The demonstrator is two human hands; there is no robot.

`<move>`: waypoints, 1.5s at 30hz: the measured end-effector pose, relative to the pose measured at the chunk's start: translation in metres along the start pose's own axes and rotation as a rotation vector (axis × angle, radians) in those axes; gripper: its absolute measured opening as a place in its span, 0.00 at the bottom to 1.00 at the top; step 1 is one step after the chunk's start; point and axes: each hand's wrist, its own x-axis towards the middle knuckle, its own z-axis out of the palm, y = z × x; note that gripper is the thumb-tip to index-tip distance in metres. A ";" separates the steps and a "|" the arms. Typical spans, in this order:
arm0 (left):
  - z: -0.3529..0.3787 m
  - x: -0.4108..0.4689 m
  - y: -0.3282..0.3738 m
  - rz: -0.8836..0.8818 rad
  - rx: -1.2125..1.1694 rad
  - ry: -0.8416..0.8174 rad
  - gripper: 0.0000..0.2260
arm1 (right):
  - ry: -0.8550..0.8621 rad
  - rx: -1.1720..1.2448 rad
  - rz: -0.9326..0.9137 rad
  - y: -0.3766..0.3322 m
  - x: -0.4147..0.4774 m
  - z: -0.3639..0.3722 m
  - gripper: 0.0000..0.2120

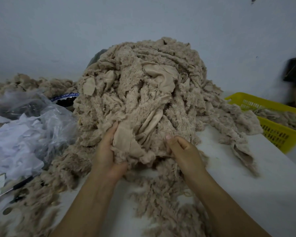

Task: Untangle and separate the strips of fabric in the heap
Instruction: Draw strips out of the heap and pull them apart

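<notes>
Heap [143, 79]: rises just beyond your hands, tall and knotted; most of the job, by my judgement, is left.
Yellow basket [277, 135]: well right of your grip, holding a few strips [280, 117] that look separated.
Clump [133, 146]: front foot of the heap, between your hands, not yet free.
Left hand [108, 151]: fingers and thumb curl round the clump.
Right hand [183, 151]: pinches its right edge.
</notes>
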 end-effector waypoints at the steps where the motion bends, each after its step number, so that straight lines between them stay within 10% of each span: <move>1: 0.000 0.000 0.000 -0.007 -0.003 0.012 0.16 | -0.019 -0.013 -0.016 0.000 0.000 -0.001 0.28; 8: 0.009 -0.004 -0.013 -0.095 0.080 -0.057 0.15 | -0.321 -0.229 -0.158 -0.002 -0.012 0.019 0.08; 18: -0.012 0.000 0.024 0.141 -0.395 0.011 0.16 | -0.402 -0.398 -0.141 0.006 -0.009 0.009 0.13; 27: 0.011 -0.009 -0.022 -0.020 0.458 -0.121 0.20 | -0.163 -0.177 -0.312 -0.021 -0.015 0.015 0.14; 32: 0.017 -0.015 -0.034 0.038 0.776 -0.227 0.26 | -0.318 0.096 -0.089 -0.012 -0.017 0.013 0.15; 35: 0.012 -0.013 -0.035 0.106 0.777 -0.268 0.30 | -0.041 0.414 0.088 -0.013 0.002 -0.001 0.09; 39: 0.012 -0.011 -0.035 0.138 1.119 -0.200 0.17 | 0.361 1.208 0.045 -0.019 0.021 -0.045 0.30; 45: 0.000 0.000 -0.042 0.220 1.485 -0.117 0.24 | 0.342 0.023 0.119 0.006 0.017 -0.017 0.11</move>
